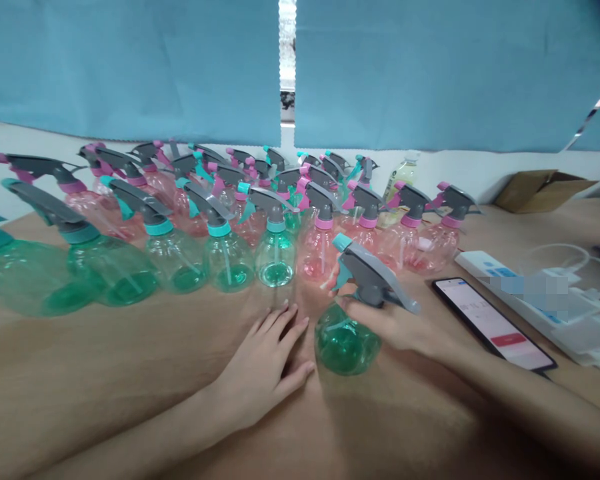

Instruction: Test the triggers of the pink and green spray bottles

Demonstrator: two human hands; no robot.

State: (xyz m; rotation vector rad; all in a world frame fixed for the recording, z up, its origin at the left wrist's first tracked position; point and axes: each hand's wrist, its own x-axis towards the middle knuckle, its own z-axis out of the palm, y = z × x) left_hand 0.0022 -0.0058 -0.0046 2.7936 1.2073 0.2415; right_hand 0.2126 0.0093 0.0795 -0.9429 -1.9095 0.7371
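Observation:
My right hand [380, 323] is wrapped around the neck of a green spray bottle [347, 343], under its grey trigger head with a turquoise nozzle. The bottle leans slightly, and I cannot tell whether its base touches the table. Beside it on the left, my left hand [267, 367] lies flat with its fingers spread on the wooden table [180, 360]. Just beyond the hands stands a row of spray bottles, including a clear green one [276, 257] with a turquoise collar and a pink one [323, 250] with a pink collar.
More pink and green spray bottles [230, 263] crowd the back and left of the table. At right lie a phone [495, 323] with a lit screen and a white power strip [530, 300] with cables. Farther back are a labelled bottle [403, 180] and an open cardboard box [540, 190].

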